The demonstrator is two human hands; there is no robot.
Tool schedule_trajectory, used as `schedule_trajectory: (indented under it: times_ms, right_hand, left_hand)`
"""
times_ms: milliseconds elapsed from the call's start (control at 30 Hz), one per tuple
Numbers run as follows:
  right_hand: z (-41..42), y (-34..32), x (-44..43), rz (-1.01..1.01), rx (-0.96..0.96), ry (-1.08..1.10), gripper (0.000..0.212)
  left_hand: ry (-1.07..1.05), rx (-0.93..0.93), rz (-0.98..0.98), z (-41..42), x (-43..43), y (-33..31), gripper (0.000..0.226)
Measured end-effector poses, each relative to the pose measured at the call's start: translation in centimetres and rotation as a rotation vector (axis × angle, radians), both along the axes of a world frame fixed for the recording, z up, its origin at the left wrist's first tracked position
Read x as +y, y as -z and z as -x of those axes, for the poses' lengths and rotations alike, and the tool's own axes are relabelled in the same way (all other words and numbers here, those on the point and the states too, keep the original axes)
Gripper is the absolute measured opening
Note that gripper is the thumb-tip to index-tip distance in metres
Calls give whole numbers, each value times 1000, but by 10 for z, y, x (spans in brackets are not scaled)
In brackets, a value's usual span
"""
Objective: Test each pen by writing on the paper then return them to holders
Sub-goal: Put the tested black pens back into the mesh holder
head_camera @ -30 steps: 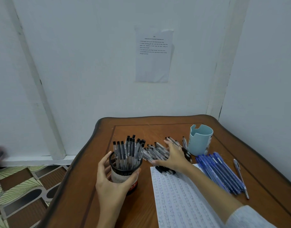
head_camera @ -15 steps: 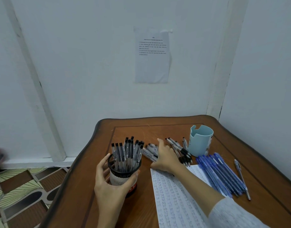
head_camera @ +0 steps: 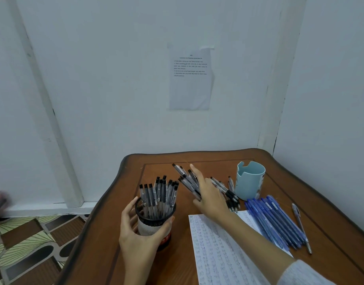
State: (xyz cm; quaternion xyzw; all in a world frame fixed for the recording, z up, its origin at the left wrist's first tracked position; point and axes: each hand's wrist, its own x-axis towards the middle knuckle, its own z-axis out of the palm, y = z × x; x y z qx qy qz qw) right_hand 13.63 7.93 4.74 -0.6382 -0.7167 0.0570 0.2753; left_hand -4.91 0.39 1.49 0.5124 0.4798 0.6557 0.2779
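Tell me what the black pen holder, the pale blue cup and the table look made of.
Black pen holder: likely metal mesh, see-through lattice, matte. Pale blue cup: smooth matte, plastic or ceramic; cannot tell. Table: wood or veneer, glossy varnish, reflections.

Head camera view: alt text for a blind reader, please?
A person's left hand grips a black mesh holder full of pens while the right hand grips a bunch of loose black pens over a wooden table. Blue pens, paper and a blue cup sit nearby.
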Motion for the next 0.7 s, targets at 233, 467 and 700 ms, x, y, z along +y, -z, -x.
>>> schedule_trajectory:
  times_ms: [233, 467, 700]
  right_hand:
    - [5, -31, -20, -169, 378, -237, 97]
    - [38, -87, -59, -322, 792, -398, 90]
    - [65, -80, -41, -211, 1107, -424, 91]
  left_hand:
    - [2, -20, -7, -1, -1, -1, 93]
    - [15, -26, -4, -3, 0, 0, 93]
    - [40, -8, -17, -5, -4, -2, 93]
